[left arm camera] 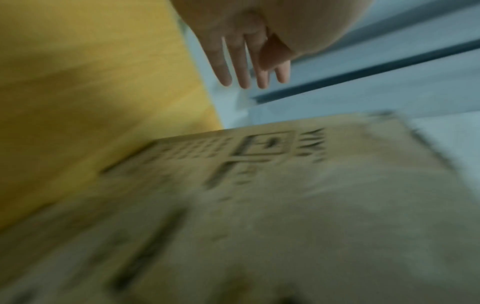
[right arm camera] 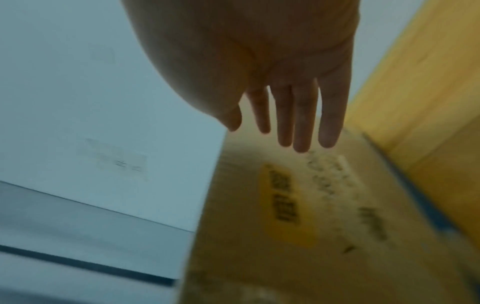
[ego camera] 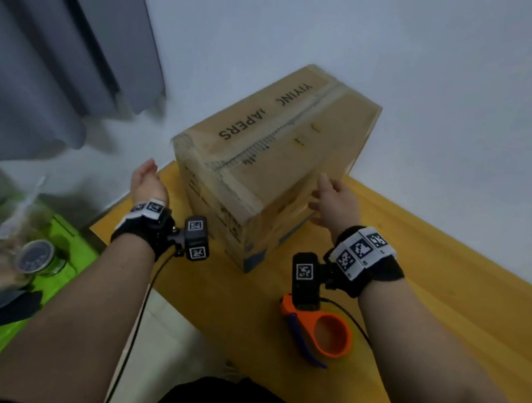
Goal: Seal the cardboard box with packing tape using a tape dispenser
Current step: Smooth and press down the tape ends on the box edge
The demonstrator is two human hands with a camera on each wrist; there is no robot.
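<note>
A closed cardboard box [ego camera: 270, 154] with black print and old tape along its top seam stands on the yellow table [ego camera: 415, 288]. My left hand [ego camera: 146, 178] hovers open just off the box's left side, its straight fingers [left arm camera: 244, 70] apart from the cardboard [left arm camera: 285, 205]. My right hand [ego camera: 332, 200] is open at the box's right side, with straight fingers [right arm camera: 301, 123] close to or touching that face [right arm camera: 311, 205]; I cannot tell which. An orange tape dispenser [ego camera: 322, 330] with a purple handle lies on the table under my right wrist, in nobody's grip.
A white wall [ego camera: 413, 51] rises right behind the box. Grey curtains [ego camera: 40, 53] hang at the left. A green bin [ego camera: 59, 242] with bags, a jar and clutter sits left of the table, below its edge. Bare table stretches to the right.
</note>
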